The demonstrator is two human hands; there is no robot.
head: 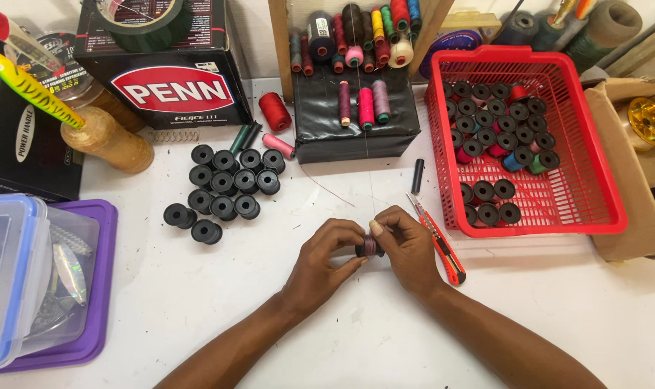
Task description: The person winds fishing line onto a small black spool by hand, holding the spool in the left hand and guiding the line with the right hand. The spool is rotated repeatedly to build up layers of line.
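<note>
white table (162,302): red basket (594,180) (black bobbins (486,209) inside); hands pinch spool (370,246).

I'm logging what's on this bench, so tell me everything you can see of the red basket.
The red basket is a rectangular tray of what looks like plastic, with slotted walls and floor and a thick rolled rim. It sits upright on the white table at the right, against a cardboard box. Inside lie many small black spools, some wound with coloured thread. A red utility knife lies by its near left corner. No hand touches it.
</note>
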